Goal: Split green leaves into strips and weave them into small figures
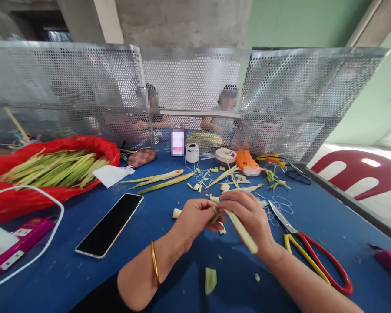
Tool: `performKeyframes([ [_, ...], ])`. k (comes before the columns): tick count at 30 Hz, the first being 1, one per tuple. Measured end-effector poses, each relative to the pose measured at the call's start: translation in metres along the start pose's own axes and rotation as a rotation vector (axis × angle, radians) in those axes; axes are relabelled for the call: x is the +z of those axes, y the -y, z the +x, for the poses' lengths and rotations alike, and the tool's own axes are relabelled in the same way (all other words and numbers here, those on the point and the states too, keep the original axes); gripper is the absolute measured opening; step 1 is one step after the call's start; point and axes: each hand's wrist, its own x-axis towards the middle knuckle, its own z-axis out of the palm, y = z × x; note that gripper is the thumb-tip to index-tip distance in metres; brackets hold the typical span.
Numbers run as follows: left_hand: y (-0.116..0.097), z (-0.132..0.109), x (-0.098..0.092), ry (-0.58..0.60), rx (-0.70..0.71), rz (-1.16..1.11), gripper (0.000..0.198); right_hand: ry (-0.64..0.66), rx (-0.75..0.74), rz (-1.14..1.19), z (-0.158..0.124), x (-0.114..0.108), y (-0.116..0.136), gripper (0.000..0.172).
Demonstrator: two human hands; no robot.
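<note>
Over the middle of the table, my left hand [195, 219] and my right hand [249, 213] meet at the fingertips. My left fingers pinch a small folded green leaf piece [215, 214]. A long pale plant stalk [241, 232] is gripped in my right hand, its blunt end pointing down toward me. Where stalk and leaf piece meet, the fingers hide the details. Cut stalk bits [177, 213] lie beside and behind my hands, and a flat green leaf scrap [210, 280] lies in front. Shears with red and yellow handles [296, 232] rest open right of my right hand.
At left are a red bag [94, 143] of green leaf strips, a black phone [111, 226] and a purple power strip [22, 243]. Behind stand a thread spool [192, 153], a tape roll [226, 155] and an orange packet [247, 164]. A perforated metal screen [192, 69] separates two people.
</note>
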Motion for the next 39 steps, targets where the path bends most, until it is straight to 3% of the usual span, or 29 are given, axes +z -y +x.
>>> performKeyframes([
  [5, -0.002, -0.002, -0.004, 0.150, -0.073, 0.042, 0.025, 0.136, 0.284, 0.113, -0.005, 0.007, -0.002, 0.024],
  [10, -0.003, 0.000, -0.010, 0.284, -0.104, -0.048, 0.026, 0.110, 0.442, 0.064, -0.003, 0.010, -0.003, 0.029],
  [15, -0.002, 0.002, -0.008, 0.254, -0.132, -0.054, 0.021, 0.117, 0.536, 0.109, -0.001, 0.011, -0.001, 0.029],
  [19, -0.002, 0.000, -0.003, 0.241, -0.147, -0.166, 0.020, 0.094, 0.695, 0.193, 0.001, 0.011, 0.000, 0.032],
  [25, 0.013, 0.000, 0.008, 0.049, 0.054, 0.048, 0.021, 0.060, 0.902, 0.495, -0.002, 0.023, -0.004, 0.032],
  [29, 0.011, 0.001, 0.009, -0.018, 0.090, 0.132, 0.020, 0.071, 1.023, 0.653, 0.002, 0.020, -0.006, 0.027],
  [33, -0.003, 0.001, 0.000, -0.094, 0.120, 0.141, 0.018, 0.169, 0.980, 0.803, 0.013, -0.003, -0.002, 0.023],
  [36, -0.009, 0.001, -0.006, -0.074, 0.165, 0.154, 0.015, 0.294, 0.852, 0.995, 0.018, -0.019, 0.001, 0.020],
  [39, -0.010, 0.001, -0.009, -0.051, 0.185, 0.134, 0.011, 0.322, 0.819, 1.063, 0.016, -0.022, 0.002, 0.022],
])
